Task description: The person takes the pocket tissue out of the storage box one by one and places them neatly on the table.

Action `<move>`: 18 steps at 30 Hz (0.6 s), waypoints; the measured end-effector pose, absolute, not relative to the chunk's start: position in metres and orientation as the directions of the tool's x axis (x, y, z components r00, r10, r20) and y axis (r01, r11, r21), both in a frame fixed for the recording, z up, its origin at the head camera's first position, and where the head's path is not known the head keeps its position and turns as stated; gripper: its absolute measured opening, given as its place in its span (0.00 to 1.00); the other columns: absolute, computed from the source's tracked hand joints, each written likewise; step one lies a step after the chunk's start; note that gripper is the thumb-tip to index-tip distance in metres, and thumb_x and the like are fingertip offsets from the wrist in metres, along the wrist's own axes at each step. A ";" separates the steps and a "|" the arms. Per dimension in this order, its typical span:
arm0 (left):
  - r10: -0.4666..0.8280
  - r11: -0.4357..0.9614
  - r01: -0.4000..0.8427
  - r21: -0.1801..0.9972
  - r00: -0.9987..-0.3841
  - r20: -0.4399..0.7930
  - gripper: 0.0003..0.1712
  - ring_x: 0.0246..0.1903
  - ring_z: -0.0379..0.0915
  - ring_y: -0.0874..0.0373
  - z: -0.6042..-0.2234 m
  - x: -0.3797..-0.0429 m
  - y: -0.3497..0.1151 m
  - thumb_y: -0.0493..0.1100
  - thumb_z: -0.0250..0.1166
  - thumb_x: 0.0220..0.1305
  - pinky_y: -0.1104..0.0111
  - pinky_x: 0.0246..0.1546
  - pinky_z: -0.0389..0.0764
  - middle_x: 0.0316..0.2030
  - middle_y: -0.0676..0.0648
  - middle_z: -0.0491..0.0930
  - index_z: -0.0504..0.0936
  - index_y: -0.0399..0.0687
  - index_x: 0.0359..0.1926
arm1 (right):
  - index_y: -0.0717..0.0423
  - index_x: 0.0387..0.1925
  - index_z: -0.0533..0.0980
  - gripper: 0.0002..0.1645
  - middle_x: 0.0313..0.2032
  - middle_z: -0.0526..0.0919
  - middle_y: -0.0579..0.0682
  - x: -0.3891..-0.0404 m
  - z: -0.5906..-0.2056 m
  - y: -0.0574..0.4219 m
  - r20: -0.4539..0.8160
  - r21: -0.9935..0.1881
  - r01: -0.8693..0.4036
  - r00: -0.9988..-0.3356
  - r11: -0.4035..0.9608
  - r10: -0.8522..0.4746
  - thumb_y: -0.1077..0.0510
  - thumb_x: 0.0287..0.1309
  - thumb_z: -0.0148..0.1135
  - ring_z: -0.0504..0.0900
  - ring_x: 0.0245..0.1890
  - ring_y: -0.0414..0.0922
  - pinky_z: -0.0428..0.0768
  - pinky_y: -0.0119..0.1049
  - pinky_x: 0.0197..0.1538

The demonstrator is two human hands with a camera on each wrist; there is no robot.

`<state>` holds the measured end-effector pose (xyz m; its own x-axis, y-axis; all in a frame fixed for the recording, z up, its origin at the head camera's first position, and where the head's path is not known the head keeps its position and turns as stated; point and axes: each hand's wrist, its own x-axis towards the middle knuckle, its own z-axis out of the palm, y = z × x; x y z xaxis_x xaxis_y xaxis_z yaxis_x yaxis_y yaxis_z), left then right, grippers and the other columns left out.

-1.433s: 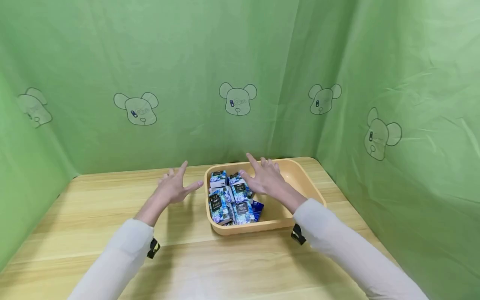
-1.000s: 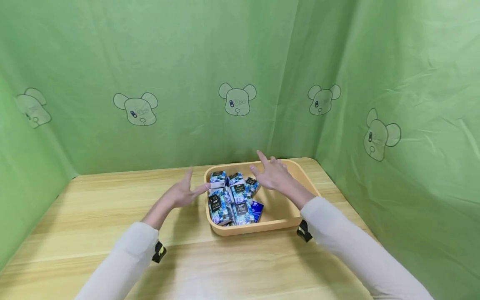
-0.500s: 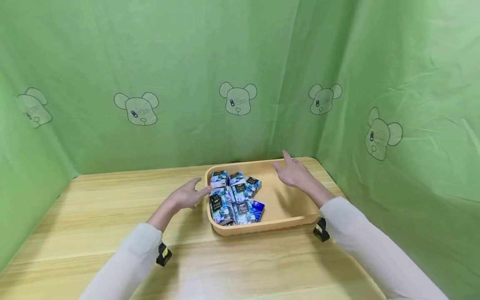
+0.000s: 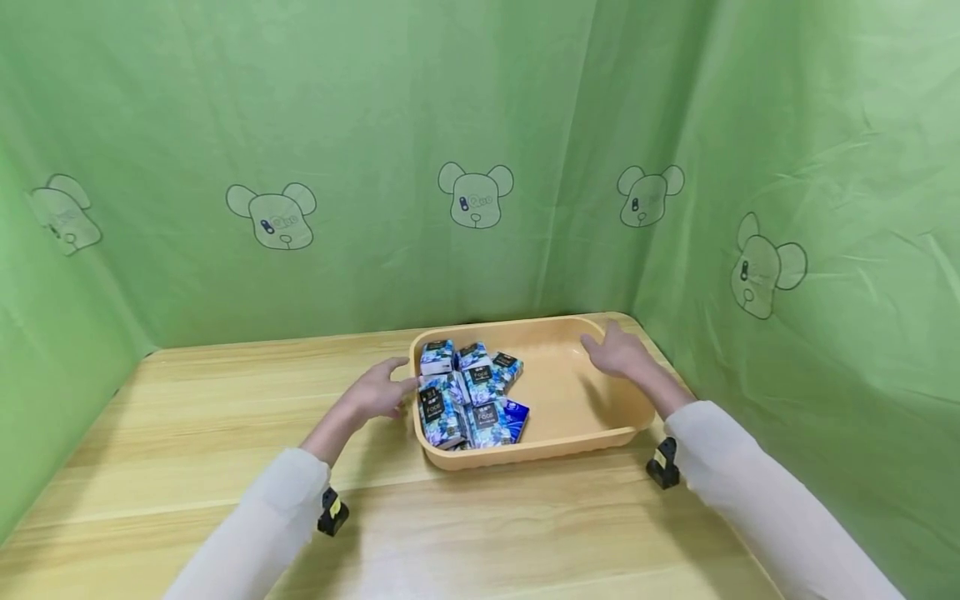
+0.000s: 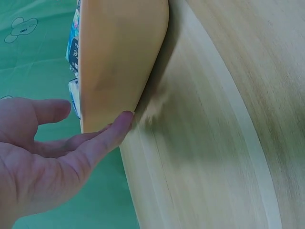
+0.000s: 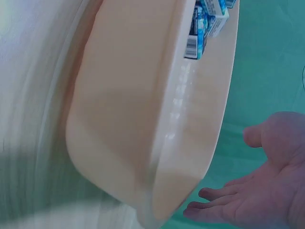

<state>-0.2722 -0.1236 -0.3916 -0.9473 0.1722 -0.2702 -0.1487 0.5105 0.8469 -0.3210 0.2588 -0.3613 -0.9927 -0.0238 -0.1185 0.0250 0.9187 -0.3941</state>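
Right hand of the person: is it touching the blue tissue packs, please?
Apart: the head view shows bare tray between the right hand and the blue tissue packs.

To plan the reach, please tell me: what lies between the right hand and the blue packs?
In the head view, the stretch between the right hand and the blue packs is bare floor of the peach tray, partly shadowed.

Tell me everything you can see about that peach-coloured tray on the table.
The tray looks like plastic: peach-orange, roughly rectangular, with rounded corners, raised walls and a rim. It sits upright on the table, by the green curtain. Blue patterned packets crowd its left part; its right part is bare. The left hand appears to touch its left end; the right hand is at its right end, contact unclear.
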 end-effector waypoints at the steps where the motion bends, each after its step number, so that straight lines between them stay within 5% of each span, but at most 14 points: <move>1: 0.167 0.507 -0.154 0.848 -0.948 -0.271 0.37 0.55 0.77 0.38 -0.392 -0.273 -0.123 0.44 0.56 0.76 0.55 0.52 0.85 0.64 0.29 0.70 0.53 0.42 0.79 | 0.85 0.71 0.42 0.48 0.68 0.54 0.85 -0.321 -0.361 0.260 -0.127 -0.388 0.030 -0.992 0.921 -0.021 0.44 0.76 0.36 0.58 0.69 0.77 0.61 0.62 0.73; 7: 0.160 0.486 -0.163 0.859 -0.949 -0.270 0.37 0.46 0.80 0.42 -0.394 -0.274 -0.122 0.38 0.57 0.74 0.55 0.49 0.86 0.47 0.34 0.78 0.53 0.42 0.79 | 0.84 0.70 0.50 0.43 0.65 0.61 0.84 -0.323 -0.364 0.268 -0.133 -0.379 0.049 -0.991 0.924 -0.002 0.48 0.75 0.38 0.67 0.64 0.75 0.71 0.61 0.67; 13: 0.157 0.488 -0.157 0.859 -0.952 -0.264 0.38 0.45 0.81 0.45 -0.396 -0.275 -0.122 0.37 0.57 0.73 0.57 0.48 0.87 0.42 0.37 0.80 0.53 0.42 0.79 | 0.85 0.64 0.60 0.37 0.62 0.67 0.82 -0.325 -0.363 0.275 -0.110 -0.375 0.024 -0.994 0.927 -0.019 0.52 0.73 0.38 0.71 0.61 0.74 0.73 0.60 0.66; 16: 0.157 0.490 -0.159 0.857 -0.951 -0.266 0.39 0.44 0.80 0.47 -0.396 -0.275 -0.122 0.36 0.57 0.73 0.58 0.47 0.87 0.44 0.37 0.80 0.53 0.41 0.79 | 0.80 0.46 0.72 0.28 0.44 0.78 0.76 -0.326 -0.362 0.279 -0.119 -0.393 0.020 -0.992 0.919 -0.029 0.55 0.71 0.39 0.81 0.44 0.66 0.83 0.51 0.48; 18: 0.156 0.489 -0.163 0.857 -0.950 -0.270 0.39 0.44 0.81 0.48 -0.396 -0.275 -0.121 0.36 0.57 0.72 0.58 0.47 0.87 0.45 0.36 0.80 0.53 0.41 0.79 | 0.70 0.29 0.72 0.22 0.29 0.77 0.65 -0.326 -0.363 0.282 -0.141 -0.412 0.031 -0.990 0.911 -0.030 0.56 0.68 0.39 0.79 0.29 0.55 0.81 0.42 0.32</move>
